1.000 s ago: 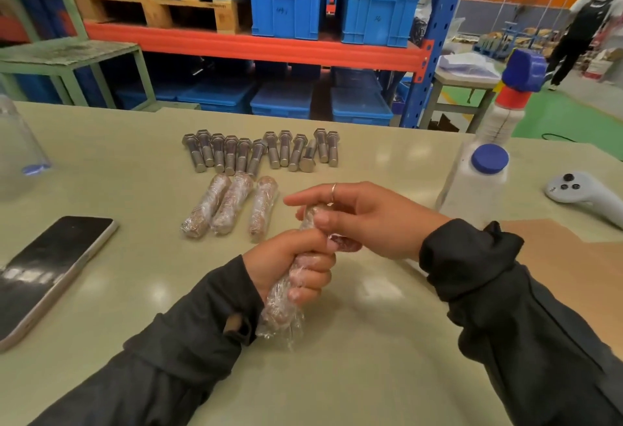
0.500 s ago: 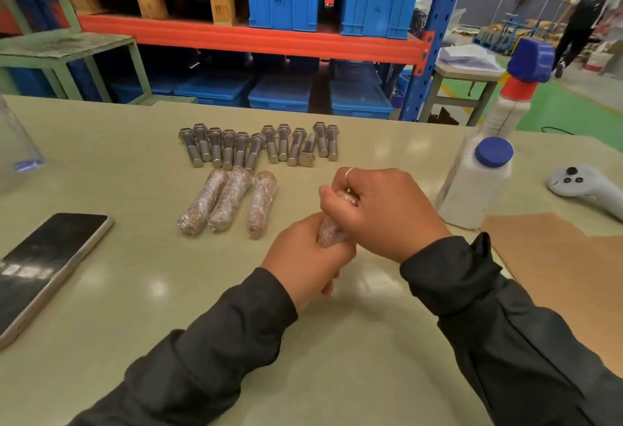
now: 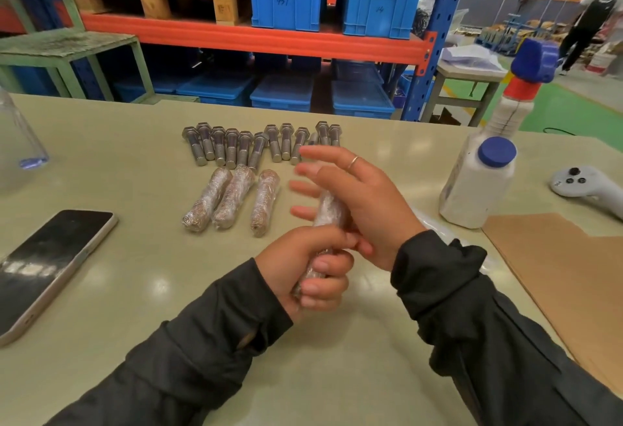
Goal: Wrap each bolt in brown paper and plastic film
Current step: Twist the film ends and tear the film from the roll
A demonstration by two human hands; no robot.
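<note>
My left hand [image 3: 303, 267] grips the lower end of a wrapped bolt [image 3: 328, 211], brown paper under clear film, held upright and tilted. My right hand [image 3: 357, 199] rests its palm against the bolt's upper part with fingers spread apart. Three finished wrapped bolts [image 3: 232, 199] lie side by side on the table beyond my hands. Behind them is a row of several bare steel bolts [image 3: 256, 144]. A brown paper sheet [image 3: 566, 270] lies at the right. Clear plastic film [image 3: 435, 226] shows just behind my right wrist.
A phone [image 3: 47, 267] lies at the left. A white bottle with a blue cap [image 3: 478, 182] and a spray bottle [image 3: 519, 88] stand at the right, a white controller [image 3: 586, 186] beyond them. A clear container [image 3: 17, 145] is far left. A person walks in the background.
My right hand, closed over the bolt's top half a second ago, has spread its fingers and slid along it. The left hand still grips the lower end.
</note>
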